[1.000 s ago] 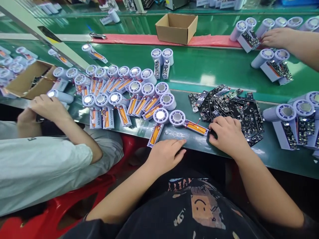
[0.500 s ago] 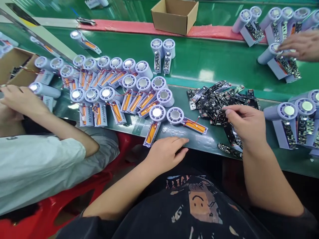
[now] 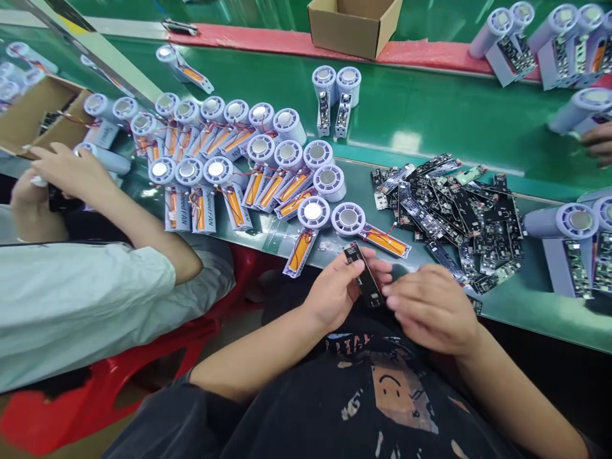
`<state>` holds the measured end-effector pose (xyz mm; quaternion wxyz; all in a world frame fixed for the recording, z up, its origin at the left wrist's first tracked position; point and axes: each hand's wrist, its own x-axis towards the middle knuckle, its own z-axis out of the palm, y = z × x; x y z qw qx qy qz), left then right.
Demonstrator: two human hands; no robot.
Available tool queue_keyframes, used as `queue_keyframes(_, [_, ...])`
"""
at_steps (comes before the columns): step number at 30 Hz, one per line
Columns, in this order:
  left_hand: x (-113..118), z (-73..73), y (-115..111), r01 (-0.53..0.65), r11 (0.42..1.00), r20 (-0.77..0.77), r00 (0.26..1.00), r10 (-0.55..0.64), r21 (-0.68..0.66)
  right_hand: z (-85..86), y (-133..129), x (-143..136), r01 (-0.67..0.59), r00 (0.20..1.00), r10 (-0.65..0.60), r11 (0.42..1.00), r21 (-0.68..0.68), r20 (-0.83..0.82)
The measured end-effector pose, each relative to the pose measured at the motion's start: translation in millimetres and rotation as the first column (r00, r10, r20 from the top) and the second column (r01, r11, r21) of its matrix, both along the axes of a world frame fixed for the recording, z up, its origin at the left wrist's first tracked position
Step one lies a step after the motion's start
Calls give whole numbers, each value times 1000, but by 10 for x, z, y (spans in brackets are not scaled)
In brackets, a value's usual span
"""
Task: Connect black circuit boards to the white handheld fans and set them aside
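Note:
A long black circuit board (image 3: 367, 284) is pinched between the thumb and fingers of my left hand (image 3: 337, 290), over the table's front edge. My right hand (image 3: 433, 309) is beside the board's lower end, fingers bent and close together; whether they grip anything is hidden. Beyond my hands lies a heap of black circuit boards (image 3: 459, 207). Just past my left hand a lavender fan unit (image 3: 348, 218) has an orange battery (image 3: 388, 240) in its open handle. Another such fan unit (image 3: 313, 212) stands to its left.
Rows of fan units (image 3: 218, 171) fill the left of the green table (image 3: 540, 319). Two more (image 3: 324, 78) stand farther back, near a cardboard box (image 3: 354, 29). Others (image 3: 576, 220) are at right. A co-worker's hands (image 3: 71, 175) are at left; another person's hand (image 3: 600, 143) is at right.
My right hand has moved from the heap towards my left hand. My left hand has risen from the table edge and now holds a board. The view has shifted slightly.

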<state>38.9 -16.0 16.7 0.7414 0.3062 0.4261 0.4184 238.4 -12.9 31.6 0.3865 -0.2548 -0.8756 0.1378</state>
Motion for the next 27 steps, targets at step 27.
queue_keyframes(27, [-239, -162, 188, -56, 918, -553, 783, 285, 393, -371, -200, -398, 630, 776, -566, 721, -289, 277])
